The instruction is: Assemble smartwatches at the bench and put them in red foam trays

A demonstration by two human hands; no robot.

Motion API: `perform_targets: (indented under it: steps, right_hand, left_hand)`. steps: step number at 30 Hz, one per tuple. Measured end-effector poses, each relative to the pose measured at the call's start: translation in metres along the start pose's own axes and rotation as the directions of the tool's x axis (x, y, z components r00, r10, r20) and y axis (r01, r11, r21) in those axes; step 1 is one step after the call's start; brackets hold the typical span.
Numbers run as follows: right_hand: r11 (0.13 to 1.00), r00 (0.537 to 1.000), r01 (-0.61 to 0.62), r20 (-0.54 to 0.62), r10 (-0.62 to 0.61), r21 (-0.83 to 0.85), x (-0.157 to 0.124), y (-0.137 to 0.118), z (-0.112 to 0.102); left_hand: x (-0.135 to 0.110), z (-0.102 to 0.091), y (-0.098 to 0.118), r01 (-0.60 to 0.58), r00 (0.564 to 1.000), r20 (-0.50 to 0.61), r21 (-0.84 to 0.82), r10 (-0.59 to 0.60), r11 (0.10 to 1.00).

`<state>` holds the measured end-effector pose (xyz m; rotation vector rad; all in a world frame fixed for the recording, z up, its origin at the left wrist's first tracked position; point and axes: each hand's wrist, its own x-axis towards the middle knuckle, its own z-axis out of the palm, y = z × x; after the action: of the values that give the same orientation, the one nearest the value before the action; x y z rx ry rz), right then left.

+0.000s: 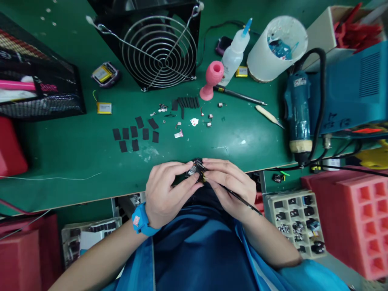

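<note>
At the table's front edge, my left hand (169, 190) pinches a small black electronic device (196, 166) between thumb and fingers. Its inside looks exposed, but fingertips cover much of it. My right hand (232, 184) is closed around a thin, dark rod-shaped tool (242, 199), whose back end sticks out toward the wrist. The fingertips of that hand also touch the device's right side. Beyond both hands lie black rectangular pads (133, 131), a row of black strips (188, 102) and a small white-and-pink part (178, 134).
A fan (160, 52) stands at the back. Right of it are a pink stand (209, 81), a dropper bottle (233, 58), a white cup (263, 60) and an electric screwdriver (300, 113). A parts tray (298, 198) sits below right, beside pink foam (342, 202).
</note>
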<state>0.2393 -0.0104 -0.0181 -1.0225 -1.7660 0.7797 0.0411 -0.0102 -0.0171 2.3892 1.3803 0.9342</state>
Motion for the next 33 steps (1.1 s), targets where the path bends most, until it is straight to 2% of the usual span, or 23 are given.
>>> perform_targets:
  steps: [19,33]
  right_hand:
    - [0.999,0.998,0.036,0.056,-0.038,0.041,0.0076,-0.0008,-0.0051]
    - [0.997,0.999,-0.017,-0.028,0.020,0.076,0.0043,0.0005,0.0004]
  left_hand:
    - [0.0000,0.0004,0.0032,0.010,1.000,-0.014,0.018,-0.010,1.000]
    - [0.0009,0.0013,0.0016,0.023,0.999,-0.043,-0.018,-0.024,1.000]
